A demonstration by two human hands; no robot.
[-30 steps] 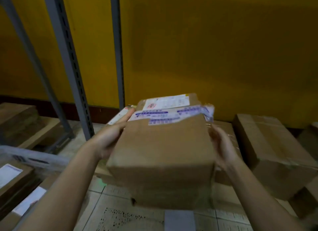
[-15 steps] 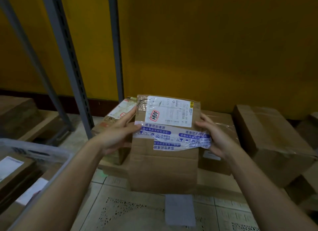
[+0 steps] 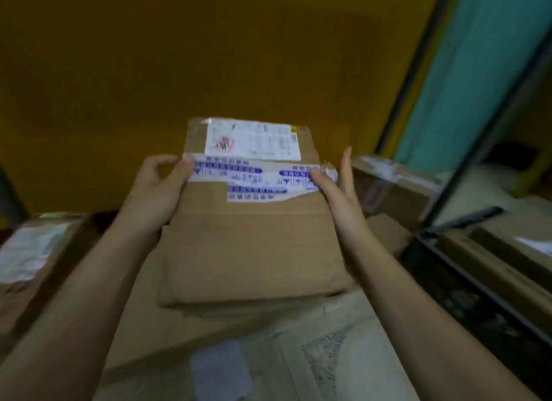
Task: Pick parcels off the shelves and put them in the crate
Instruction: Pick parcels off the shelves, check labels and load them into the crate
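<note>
I hold a brown cardboard parcel [image 3: 254,245] in front of me, its top tilted toward me. It carries a white shipping label near its far edge and strips of white tape with blue print across the middle. My left hand [image 3: 158,188] grips its left edge with the thumb on the tape. My right hand [image 3: 334,188] grips the right edge, thumb on the tape, fingers behind the side. No crate is visible in this view.
More cardboard parcels [image 3: 391,185] lie to the right by a dark shelf post [image 3: 478,150]. Another taped parcel [image 3: 33,254] sits at the left. A shelf frame with boxes [image 3: 493,260] stands at the right. The yellow wall [image 3: 209,57] is behind.
The view has swung right: the grey posts on the left are gone and a shelf post and teal surface show at right. The parcel stays in both hands, now raised and closer.
</note>
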